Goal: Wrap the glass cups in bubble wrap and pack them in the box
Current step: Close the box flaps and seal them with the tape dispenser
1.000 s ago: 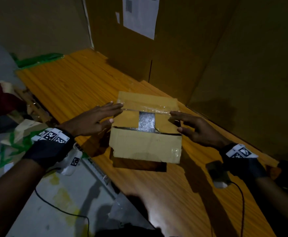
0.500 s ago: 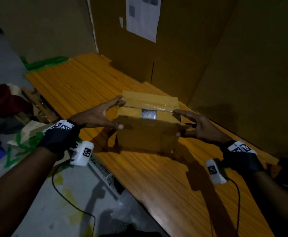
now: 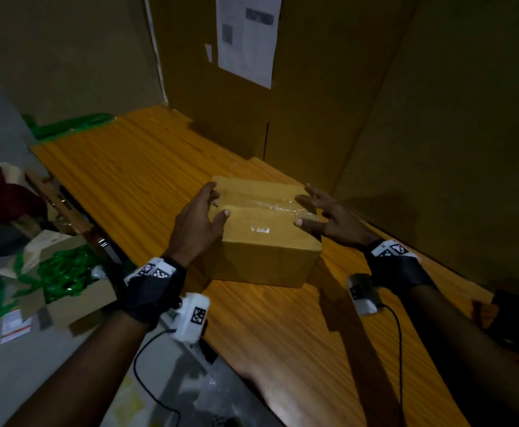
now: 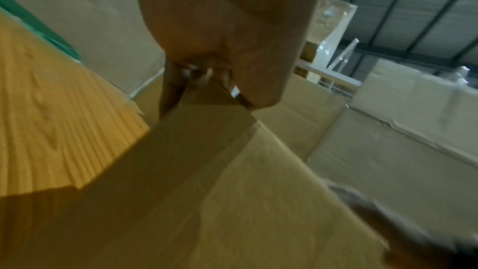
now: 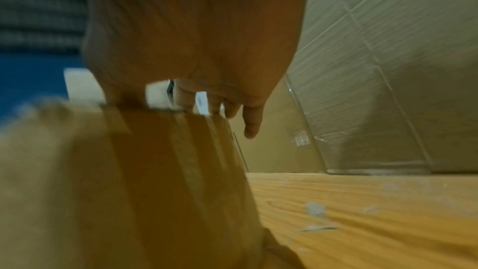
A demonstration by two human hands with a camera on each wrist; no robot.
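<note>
A small brown cardboard box point(image 3: 264, 238) stands on the wooden table point(image 3: 128, 167) with its top flaps folded down. A strip of clear tape point(image 3: 270, 205) runs along the seam between the flaps. My left hand point(image 3: 199, 217) lies against the box's left end, thumb and fingers resting on the top flaps. My right hand point(image 3: 326, 214) reaches over the right end with spread, straight fingers touching the top. The left wrist view shows the box point(image 4: 258, 201) under my left hand point(image 4: 220, 48), blurred. The right wrist view shows the box point(image 5: 155, 171) below my right hand point(image 5: 196, 38). No cups or bubble wrap show.
Tall cardboard cartons point(image 3: 282, 124) wall off the table's far side, one with a paper label point(image 3: 245, 38). Left of the table, lower down, an open carton holds green plastic point(image 3: 64, 272). Crumpled clear plastic point(image 3: 209, 392) lies below the table's near edge.
The near flap has come down over the opening, so the bubble wrap inside no longer shows. Both hands have moved from the box's sides onto its top.
</note>
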